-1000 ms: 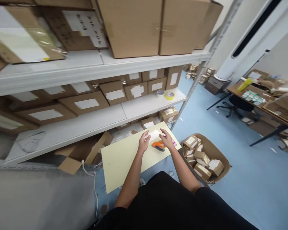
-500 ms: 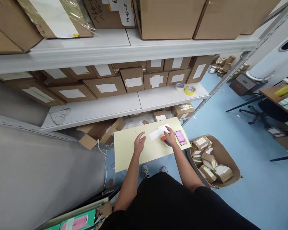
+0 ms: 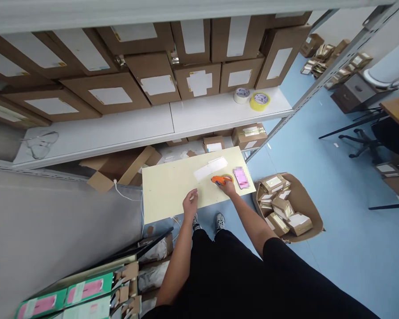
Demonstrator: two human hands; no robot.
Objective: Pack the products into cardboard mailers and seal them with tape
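My right hand (image 3: 228,188) grips an orange tape dispenser (image 3: 222,179) that carries a yellowish tape roll, just above the pale yellow board (image 3: 166,186). My left hand (image 3: 190,204) is at the board's near edge, its fingers loosely bent and holding nothing that I can see. Beyond the dispenser, white paper strips (image 3: 210,168) lie on the board. A phone with a pink, partly blurred screen (image 3: 241,177) rests at the right end, beside my right hand.
A grey shelf (image 3: 202,110) ahead bears labelled cartons (image 3: 199,80), a white tape roll (image 3: 241,95) and a yellow one (image 3: 260,101). Right of the board, a large open carton (image 3: 307,199) holds several small boxes. Green boxes (image 3: 86,290) stand lower left; an open carton (image 3: 119,166) lies under the shelf.
My right hand has drawn back from the paper strips and now holds the tape dispenser toward me. My left hand has dropped to the board's near edge. The view has tilted downward.
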